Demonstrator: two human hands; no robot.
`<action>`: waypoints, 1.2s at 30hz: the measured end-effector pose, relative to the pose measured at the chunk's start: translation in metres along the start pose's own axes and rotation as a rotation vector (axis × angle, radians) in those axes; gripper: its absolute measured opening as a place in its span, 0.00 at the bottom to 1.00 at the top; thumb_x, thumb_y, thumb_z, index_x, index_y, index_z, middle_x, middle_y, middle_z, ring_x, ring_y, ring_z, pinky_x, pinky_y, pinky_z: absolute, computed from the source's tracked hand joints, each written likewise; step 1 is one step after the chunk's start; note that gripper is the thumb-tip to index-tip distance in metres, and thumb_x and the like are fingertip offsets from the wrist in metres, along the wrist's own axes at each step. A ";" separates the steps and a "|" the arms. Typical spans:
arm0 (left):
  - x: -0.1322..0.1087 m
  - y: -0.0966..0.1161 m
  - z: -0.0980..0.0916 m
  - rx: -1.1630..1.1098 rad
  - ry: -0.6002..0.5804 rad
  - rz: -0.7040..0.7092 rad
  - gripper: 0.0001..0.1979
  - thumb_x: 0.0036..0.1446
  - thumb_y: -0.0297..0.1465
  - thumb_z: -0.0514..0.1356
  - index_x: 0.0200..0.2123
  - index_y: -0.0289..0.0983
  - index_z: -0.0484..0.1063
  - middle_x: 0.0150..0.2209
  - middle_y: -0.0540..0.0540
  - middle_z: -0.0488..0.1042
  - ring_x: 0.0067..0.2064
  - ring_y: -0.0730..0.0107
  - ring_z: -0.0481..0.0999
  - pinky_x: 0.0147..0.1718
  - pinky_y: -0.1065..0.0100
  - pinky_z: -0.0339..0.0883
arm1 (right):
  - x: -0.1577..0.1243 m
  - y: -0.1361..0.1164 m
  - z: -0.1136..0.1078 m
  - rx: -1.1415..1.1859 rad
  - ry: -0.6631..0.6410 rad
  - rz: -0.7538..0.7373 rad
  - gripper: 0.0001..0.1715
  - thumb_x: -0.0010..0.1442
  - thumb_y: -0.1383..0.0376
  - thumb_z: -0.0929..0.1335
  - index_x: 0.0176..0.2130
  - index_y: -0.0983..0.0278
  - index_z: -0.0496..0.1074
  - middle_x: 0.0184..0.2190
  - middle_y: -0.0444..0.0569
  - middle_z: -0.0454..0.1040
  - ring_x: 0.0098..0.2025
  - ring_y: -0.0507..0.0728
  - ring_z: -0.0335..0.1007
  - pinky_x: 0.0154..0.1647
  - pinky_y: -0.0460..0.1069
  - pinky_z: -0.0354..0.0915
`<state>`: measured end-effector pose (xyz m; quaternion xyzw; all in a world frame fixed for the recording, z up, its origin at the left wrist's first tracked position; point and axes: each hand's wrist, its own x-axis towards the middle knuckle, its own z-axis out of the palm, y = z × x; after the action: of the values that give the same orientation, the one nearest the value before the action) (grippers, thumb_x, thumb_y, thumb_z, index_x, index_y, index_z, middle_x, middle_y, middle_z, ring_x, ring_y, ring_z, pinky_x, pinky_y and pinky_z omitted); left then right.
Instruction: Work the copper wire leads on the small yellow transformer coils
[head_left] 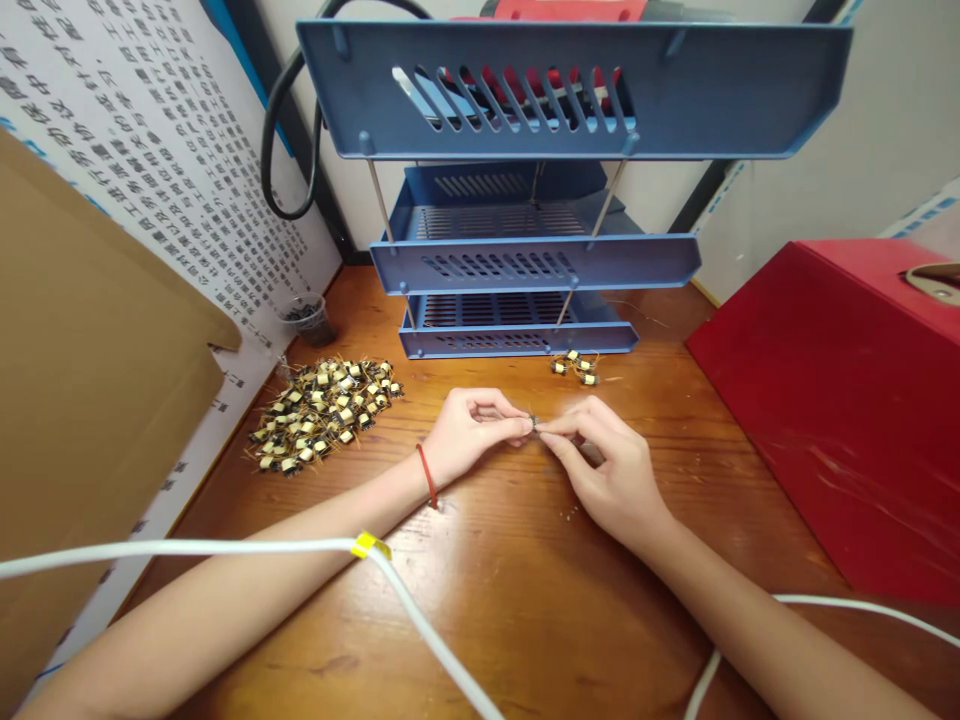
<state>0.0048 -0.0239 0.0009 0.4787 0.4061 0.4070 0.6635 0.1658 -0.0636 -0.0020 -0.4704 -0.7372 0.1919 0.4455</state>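
Observation:
A tiny dark coil part [534, 423], seemingly a small wire-wound transformer, sits between my two hands above the wooden table. My left hand [480, 430], with a red string bracelet at the wrist, pinches it from the left between thumb and fingers. From the right, the thumb and index finger of my right hand [604, 460] are closed at its edge; whether they grip its body or a thin wire is too small to tell. Similar transformers [322, 410] with yellow tape, black bases and copper-coloured wires lie heaped at the left. Several more [576, 368] lie beyond my right hand.
A clear cup [309, 322] of dark bits stands behind the heap. The blue three-tier tray rack [536, 265] is at the back, a red box [817, 420] at the right, cardboard [97, 350] at the left. A white cable [420, 600] crosses in front of my left forearm.

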 end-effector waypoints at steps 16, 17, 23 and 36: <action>0.000 -0.001 -0.001 0.045 0.013 0.030 0.11 0.36 0.30 0.69 0.20 0.31 0.70 0.21 0.47 0.75 0.23 0.76 0.73 0.28 0.72 0.68 | 0.000 -0.001 0.000 0.054 -0.028 0.043 0.06 0.57 0.68 0.65 0.31 0.62 0.72 0.25 0.45 0.66 0.27 0.52 0.62 0.27 0.48 0.60; 0.000 -0.001 -0.001 0.044 0.004 0.031 0.11 0.36 0.30 0.69 0.20 0.30 0.71 0.21 0.47 0.75 0.23 0.76 0.73 0.28 0.72 0.68 | 0.000 0.000 0.000 0.064 -0.034 0.054 0.06 0.57 0.68 0.65 0.30 0.62 0.72 0.25 0.45 0.66 0.27 0.52 0.62 0.27 0.48 0.60; 0.001 0.000 -0.004 0.018 -0.054 0.002 0.13 0.36 0.33 0.69 0.22 0.30 0.71 0.24 0.45 0.76 0.25 0.73 0.75 0.29 0.69 0.70 | -0.001 0.008 0.002 0.215 -0.034 0.200 0.07 0.57 0.63 0.66 0.30 0.62 0.71 0.26 0.46 0.67 0.29 0.53 0.64 0.30 0.49 0.62; 0.000 0.002 -0.005 0.041 -0.135 0.008 0.11 0.38 0.31 0.68 0.24 0.29 0.73 0.23 0.47 0.76 0.26 0.74 0.74 0.30 0.71 0.69 | 0.000 0.012 0.004 0.249 -0.075 0.283 0.08 0.57 0.61 0.66 0.30 0.63 0.71 0.27 0.47 0.69 0.30 0.53 0.65 0.31 0.49 0.63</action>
<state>-0.0004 -0.0217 0.0020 0.5201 0.3670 0.3680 0.6778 0.1690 -0.0573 -0.0130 -0.5031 -0.6502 0.3599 0.4411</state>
